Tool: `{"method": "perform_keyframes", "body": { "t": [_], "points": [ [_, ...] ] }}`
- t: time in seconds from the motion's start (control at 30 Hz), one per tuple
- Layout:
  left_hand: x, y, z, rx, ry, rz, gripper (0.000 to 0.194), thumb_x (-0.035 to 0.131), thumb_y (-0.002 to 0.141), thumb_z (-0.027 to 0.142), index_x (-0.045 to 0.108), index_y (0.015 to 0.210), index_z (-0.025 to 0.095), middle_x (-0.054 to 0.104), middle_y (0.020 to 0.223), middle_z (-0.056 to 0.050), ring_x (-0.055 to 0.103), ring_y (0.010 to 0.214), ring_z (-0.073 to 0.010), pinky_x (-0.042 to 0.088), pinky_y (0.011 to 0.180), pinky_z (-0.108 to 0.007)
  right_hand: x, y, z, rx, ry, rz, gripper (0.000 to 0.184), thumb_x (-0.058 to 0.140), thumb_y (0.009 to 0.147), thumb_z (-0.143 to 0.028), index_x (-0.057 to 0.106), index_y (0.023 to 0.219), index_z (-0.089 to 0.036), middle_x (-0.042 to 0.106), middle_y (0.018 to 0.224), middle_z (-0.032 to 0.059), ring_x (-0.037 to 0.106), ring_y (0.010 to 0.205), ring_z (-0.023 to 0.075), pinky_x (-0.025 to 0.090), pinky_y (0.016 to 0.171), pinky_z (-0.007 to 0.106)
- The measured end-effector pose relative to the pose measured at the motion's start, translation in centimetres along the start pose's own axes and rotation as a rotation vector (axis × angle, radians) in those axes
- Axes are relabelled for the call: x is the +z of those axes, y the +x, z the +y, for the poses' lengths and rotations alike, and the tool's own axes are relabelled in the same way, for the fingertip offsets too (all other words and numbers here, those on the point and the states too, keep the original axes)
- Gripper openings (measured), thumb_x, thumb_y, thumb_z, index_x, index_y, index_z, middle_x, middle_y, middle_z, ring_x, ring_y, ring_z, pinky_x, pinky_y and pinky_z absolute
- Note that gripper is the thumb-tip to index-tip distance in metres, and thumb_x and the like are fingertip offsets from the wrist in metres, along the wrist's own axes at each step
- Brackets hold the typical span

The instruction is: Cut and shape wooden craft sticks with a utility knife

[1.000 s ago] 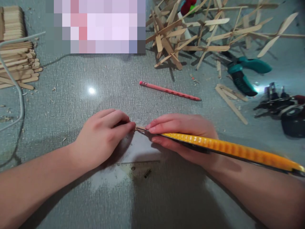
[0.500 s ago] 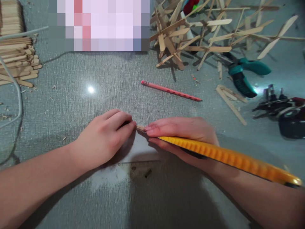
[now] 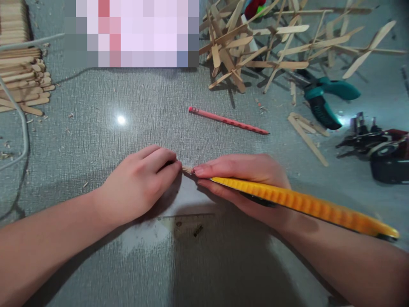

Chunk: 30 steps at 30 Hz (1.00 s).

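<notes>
My left hand is closed, its fingertips pinching a small wooden craft stick, of which only a short piece shows between my hands. My right hand is wrapped round a yellow utility knife with a ridged handle that slants down to the right over my forearm. The knife's front end sits at my right fingertips, close beside the stick; its blade is hidden by the fingers. Just below the hands lies a clear ruler over a whitish patch on the table.
A red pencil lies beyond my hands. Teal-handled pliers, loose sticks and a dark metal tool are at right. Glued stick assemblies fill the back right. Stacked sticks and a grey cable are at left.
The back end of the yellow knife has risen slightly and shifted left, along with my right hand. My left hand stays nearly in place on the stick.
</notes>
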<state>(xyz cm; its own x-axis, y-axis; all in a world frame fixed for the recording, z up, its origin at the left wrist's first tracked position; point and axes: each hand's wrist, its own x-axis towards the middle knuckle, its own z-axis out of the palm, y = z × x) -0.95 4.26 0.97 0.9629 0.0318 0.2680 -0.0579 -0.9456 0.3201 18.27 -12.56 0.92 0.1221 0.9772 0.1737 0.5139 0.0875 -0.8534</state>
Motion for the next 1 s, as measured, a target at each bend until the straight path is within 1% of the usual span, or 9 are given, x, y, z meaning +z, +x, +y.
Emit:
{"method": "perform_keyframes", "body": {
  "t": [0.17, 0.3, 0.37, 0.53, 0.63, 0.73, 0.87, 1.0],
  "points": [
    [0.2, -0.1, -0.1, -0.055, 0.0, 0.009, 0.03, 0.045, 0.107, 0.013, 0.073, 0.099, 0.018, 0.076, 0.104, -0.007, 0.069, 0.089, -0.0196, 0.054, 0.079, -0.032, 0.1, 0.0, 0.1, -0.036, 0.003, 0.002, 0.019, 0.077, 0.093, -0.013, 0.08, 0.106, -0.027, 0.085, 0.096, -0.0018, 0.082, 0.087, 0.0146, 0.065, 0.074, 0.02],
    [0.3, 0.0, 0.0, -0.111, -0.008, 0.023, 0.028, 0.049, 0.106, 0.016, 0.074, 0.094, 0.022, 0.076, 0.098, -0.002, 0.067, 0.082, -0.018, 0.05, 0.073, -0.033, 0.1, -0.1, 0.3, -0.055, 0.002, 0.013, 0.02, 0.076, 0.094, -0.013, 0.08, 0.106, -0.028, 0.085, 0.095, -0.0012, 0.082, 0.086, 0.0149, 0.065, 0.073, 0.02],
    [0.3, 0.0, 0.1, -0.109, -0.011, 0.029, 0.029, 0.049, 0.106, 0.017, 0.074, 0.093, 0.022, 0.076, 0.097, -0.002, 0.067, 0.081, -0.0177, 0.049, 0.073, -0.034, 0.1, -0.2, 0.3, -0.078, -0.008, 0.002, 0.022, 0.074, 0.094, -0.013, 0.08, 0.108, -0.028, 0.085, 0.097, -0.0005, 0.082, 0.089, 0.0159, 0.066, 0.077, 0.022],
    [0.4, -0.1, 0.1, -0.088, 0.012, -0.001, 0.03, 0.05, 0.105, 0.017, 0.076, 0.092, 0.021, 0.076, 0.097, -0.004, 0.066, 0.081, -0.0184, 0.047, 0.074, -0.035, -0.1, -0.6, 0.3, -0.116, -0.059, -0.016, 0.024, 0.073, 0.096, -0.013, 0.08, 0.113, -0.029, 0.085, 0.107, 0.002, 0.082, 0.098, 0.0178, 0.067, 0.088, 0.025],
    [0.6, -0.1, -0.1, -0.092, -0.029, 0.056, 0.029, 0.052, 0.105, 0.017, 0.077, 0.09, 0.021, 0.076, 0.096, -0.003, 0.065, 0.086, -0.0186, 0.048, 0.078, -0.035, -0.1, -0.8, 0.5, -0.14, -0.082, -0.019, 0.025, 0.073, 0.096, -0.015, 0.08, 0.115, -0.029, 0.085, 0.108, 0.0019, 0.082, 0.098, 0.0176, 0.067, 0.088, 0.025],
    [0.8, 0.2, -0.1, -0.144, -0.115, 0.075, 0.031, 0.053, 0.103, 0.016, 0.078, 0.084, 0.022, 0.075, 0.093, -0.002, 0.064, 0.089, -0.0183, 0.049, 0.081, -0.032, -0.1, -1.0, 0.7, -0.154, -0.096, -0.022, 0.026, 0.074, 0.096, -0.014, 0.079, 0.118, -0.028, 0.084, 0.112, 0.0025, 0.081, 0.101, 0.0172, 0.067, 0.091, 0.024],
    [0.7, 0.6, 0.1, -0.266, -0.18, 0.019, 0.033, 0.054, 0.098, 0.014, 0.078, 0.078, 0.023, 0.071, 0.086, -0.001, 0.062, 0.078, -0.0158, 0.047, 0.073, -0.03, 0.0, -1.3, 0.4, -0.124, -0.098, -0.038, 0.028, 0.073, 0.096, -0.012, 0.079, 0.119, -0.028, 0.083, 0.116, 0.0028, 0.081, 0.102, 0.0176, 0.066, 0.094, 0.026],
    [0.6, 0.8, 0.2, -0.314, -0.186, -0.004, 0.033, 0.054, 0.096, 0.015, 0.077, 0.075, 0.023, 0.07, 0.081, -0.001, 0.063, 0.074, -0.016, 0.046, 0.067, -0.03, 0.0, -1.4, 0.1, -0.095, -0.09, -0.032, 0.031, 0.074, 0.095, -0.012, 0.079, 0.12, -0.029, 0.084, 0.114, 0.0021, 0.081, 0.104, 0.0183, 0.067, 0.094, 0.027]
  ]
}}
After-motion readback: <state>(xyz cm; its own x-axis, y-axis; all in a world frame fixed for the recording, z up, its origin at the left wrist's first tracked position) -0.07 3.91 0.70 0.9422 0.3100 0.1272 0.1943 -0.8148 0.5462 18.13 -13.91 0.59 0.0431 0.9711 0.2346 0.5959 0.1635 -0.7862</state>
